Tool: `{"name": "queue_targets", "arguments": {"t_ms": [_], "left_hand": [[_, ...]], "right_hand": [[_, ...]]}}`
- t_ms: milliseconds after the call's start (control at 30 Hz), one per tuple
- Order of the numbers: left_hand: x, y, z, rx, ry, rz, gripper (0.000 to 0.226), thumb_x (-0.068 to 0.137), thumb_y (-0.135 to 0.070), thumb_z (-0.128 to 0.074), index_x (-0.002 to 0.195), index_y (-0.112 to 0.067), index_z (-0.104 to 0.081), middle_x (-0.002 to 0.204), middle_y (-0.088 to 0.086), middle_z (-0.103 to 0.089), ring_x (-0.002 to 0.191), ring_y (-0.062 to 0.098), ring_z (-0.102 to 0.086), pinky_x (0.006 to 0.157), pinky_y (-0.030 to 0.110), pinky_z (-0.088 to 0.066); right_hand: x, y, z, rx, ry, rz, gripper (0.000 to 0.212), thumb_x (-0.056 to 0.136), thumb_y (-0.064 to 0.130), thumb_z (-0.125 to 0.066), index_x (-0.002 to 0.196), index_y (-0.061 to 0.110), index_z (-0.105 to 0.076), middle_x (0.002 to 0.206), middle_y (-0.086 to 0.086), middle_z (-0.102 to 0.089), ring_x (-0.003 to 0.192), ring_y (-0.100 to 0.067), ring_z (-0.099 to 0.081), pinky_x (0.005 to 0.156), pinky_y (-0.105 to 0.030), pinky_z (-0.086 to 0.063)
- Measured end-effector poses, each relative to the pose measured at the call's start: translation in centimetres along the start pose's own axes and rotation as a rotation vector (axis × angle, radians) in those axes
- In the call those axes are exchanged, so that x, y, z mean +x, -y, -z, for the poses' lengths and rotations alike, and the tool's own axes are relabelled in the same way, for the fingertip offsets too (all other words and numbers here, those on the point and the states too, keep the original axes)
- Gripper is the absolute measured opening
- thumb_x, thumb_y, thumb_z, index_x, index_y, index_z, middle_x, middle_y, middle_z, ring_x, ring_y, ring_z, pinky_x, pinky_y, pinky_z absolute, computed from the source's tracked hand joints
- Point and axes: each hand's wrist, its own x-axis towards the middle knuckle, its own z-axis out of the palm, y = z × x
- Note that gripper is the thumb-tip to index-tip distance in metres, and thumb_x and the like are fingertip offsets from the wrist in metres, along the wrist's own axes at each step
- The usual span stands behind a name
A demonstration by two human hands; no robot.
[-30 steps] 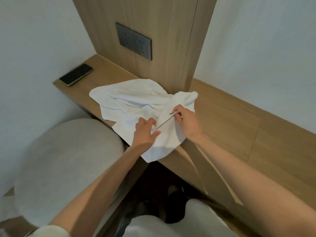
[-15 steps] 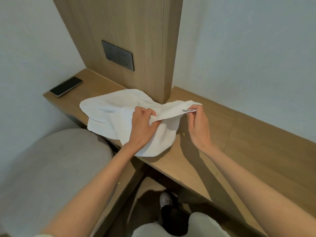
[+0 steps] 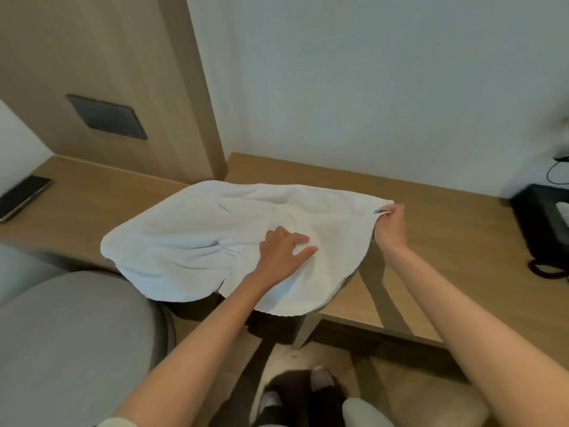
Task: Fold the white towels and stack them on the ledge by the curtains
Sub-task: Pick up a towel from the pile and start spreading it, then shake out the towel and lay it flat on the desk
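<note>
Pulled the one white towel (image 3: pixel 191 241) wider across the ledge (image 3: pixel 437 241) than before. Pinched its far corner with the right hand (image 3: pixel 391 226), fingers curled; pressed the left hand (image 3: pixel 280 252), fingers straight and spread, on its middle.

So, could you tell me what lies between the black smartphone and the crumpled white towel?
Only bare light-wood ledge lies between the black smartphone and the white towel, as the head view shows.
</note>
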Motion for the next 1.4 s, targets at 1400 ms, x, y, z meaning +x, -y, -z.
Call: {"name": "queue_targets", "arguments": {"t_ms": [1400], "left_hand": [[9.3,-16.7,-14.4,-0.139,-0.019,0.073,0.032,0.094,-0.008,-0.05,0.124,-0.006,-0.059,0.129,0.012,-0.057,0.119,0.028,-0.051,0.098,0.033,-0.042]], "right_hand": [[12.4,-11.5,14.1,-0.604,0.219,0.243,0.043,0.095,0.014,-0.049,0.138,0.02,-0.043,0.15,-0.004,-0.031,0.136,-0.023,-0.028,0.108,-0.035,-0.03]]}}
